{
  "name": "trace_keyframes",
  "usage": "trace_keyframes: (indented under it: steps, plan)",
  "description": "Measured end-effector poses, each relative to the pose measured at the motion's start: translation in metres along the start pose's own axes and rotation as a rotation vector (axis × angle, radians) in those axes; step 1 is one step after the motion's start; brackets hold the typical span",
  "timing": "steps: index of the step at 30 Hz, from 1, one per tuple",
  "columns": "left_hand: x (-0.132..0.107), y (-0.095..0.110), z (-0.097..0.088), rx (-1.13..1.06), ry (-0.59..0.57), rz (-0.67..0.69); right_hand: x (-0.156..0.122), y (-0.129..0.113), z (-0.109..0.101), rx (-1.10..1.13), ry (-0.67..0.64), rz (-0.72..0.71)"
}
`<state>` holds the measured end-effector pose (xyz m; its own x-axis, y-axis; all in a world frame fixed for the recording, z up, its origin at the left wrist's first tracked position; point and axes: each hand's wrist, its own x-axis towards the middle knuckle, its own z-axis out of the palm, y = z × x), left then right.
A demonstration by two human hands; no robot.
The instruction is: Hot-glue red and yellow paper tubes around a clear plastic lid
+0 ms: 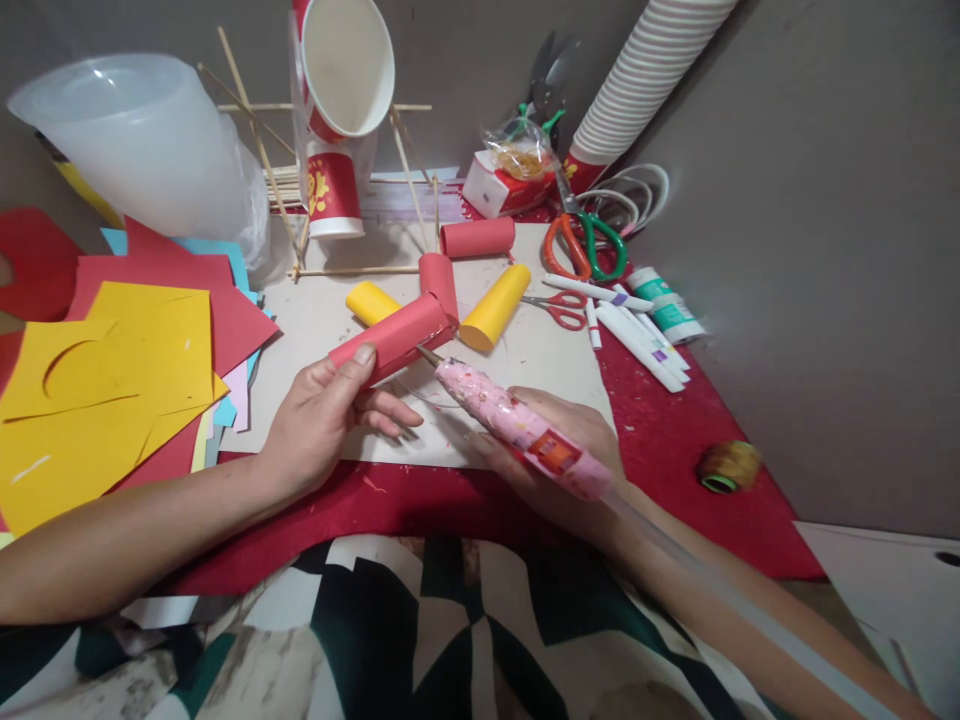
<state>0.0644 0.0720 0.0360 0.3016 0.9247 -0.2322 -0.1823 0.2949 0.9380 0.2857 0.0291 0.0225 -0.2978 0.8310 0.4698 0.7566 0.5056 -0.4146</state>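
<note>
My left hand pinches a red paper tube between thumb and fingers, holding it just above a beige board. My right hand grips a pink glue gun whose metal nozzle touches the tube's side. The tube's far end meets a cluster of joined paper tubes: two yellow ones and another red one. A separate red tube lies further back.
Red and yellow paper sheets lie at the left under a translucent plastic container. Paper cups on a stick frame stand at the back. Scissors, glue sticks, a stacked cup column and a tape roll sit right.
</note>
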Motion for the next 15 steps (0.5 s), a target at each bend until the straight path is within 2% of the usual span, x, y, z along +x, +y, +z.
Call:
trace_keyframes:
  steps: [4, 15]
  plan:
    - [0.0007, -0.0002, 0.0009, -0.016, 0.002, 0.003, -0.0028, 0.0021, 0.0043, -0.002, 0.031, -0.028]
    - [0.0007, -0.0024, -0.0008, 0.018, -0.011, -0.008, -0.0031, 0.0034, 0.0076, 0.029, -0.016, -0.015]
